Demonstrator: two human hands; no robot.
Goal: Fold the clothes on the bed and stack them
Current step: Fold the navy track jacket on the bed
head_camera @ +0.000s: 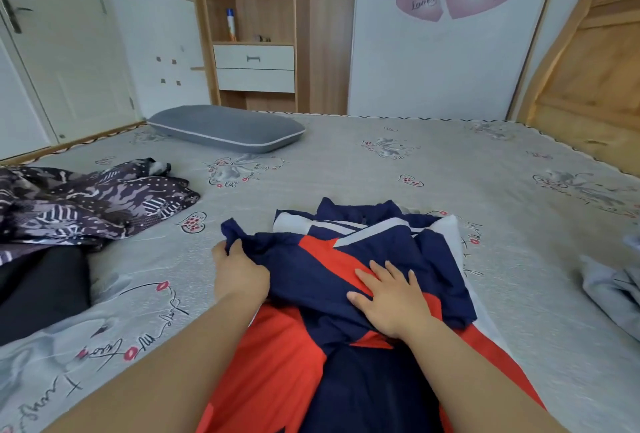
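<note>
A navy, red and white jacket (pixel 311 266) lies spread on the bed in front of me, its collar pointing away. My left hand (pixel 237 271) grips the jacket's navy left edge, fingers curled round a bunched fold. My right hand (pixel 388 297) lies flat on the middle of the jacket, fingers spread and pressing the cloth down. A dark patterned garment (pixel 93 204) sits crumpled at the left, with a black piece (pixel 41 287) beside it. A grey garment (pixel 613 287) shows at the right edge.
The bed is covered by a grey printed sheet (pixel 415 169). A grey pillow (pixel 225 127) lies at the far side. Behind it stand a wooden shelf unit (pixel 254 34) with drawers, a white wardrobe and a wooden headboard (pixel 595 79) at the right.
</note>
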